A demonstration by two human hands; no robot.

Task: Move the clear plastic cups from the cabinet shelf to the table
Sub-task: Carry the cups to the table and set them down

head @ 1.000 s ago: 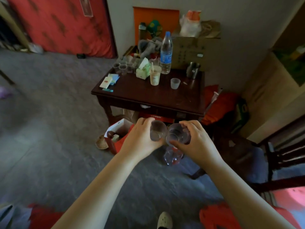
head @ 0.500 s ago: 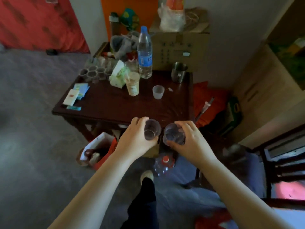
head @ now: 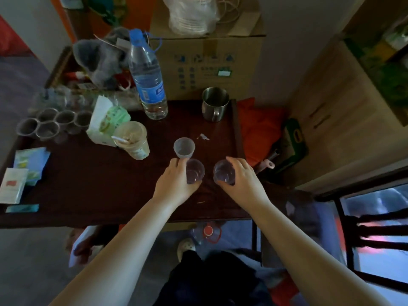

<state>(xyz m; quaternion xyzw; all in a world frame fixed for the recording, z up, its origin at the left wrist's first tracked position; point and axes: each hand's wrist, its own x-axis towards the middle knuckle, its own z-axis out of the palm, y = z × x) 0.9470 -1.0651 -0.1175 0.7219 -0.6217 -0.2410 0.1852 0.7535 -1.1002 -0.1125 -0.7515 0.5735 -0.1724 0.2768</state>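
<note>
Left hand (head: 176, 184) wrapped round clear cup (head: 194, 171), right hand (head: 240, 180) round second clear cup (head: 223, 172); both at frame centre, low over dark bench (head: 92, 186). Risk: left cup knocking frosted cup (head: 184, 148) just behind; thin walls crushing under grip.

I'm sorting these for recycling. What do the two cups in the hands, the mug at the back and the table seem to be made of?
Left cup and right cup: thin clear plastic, see-through. Mug: probably steel, dull grey sheen. Table: apparently dark polished wood, faintly glossy.
</note>
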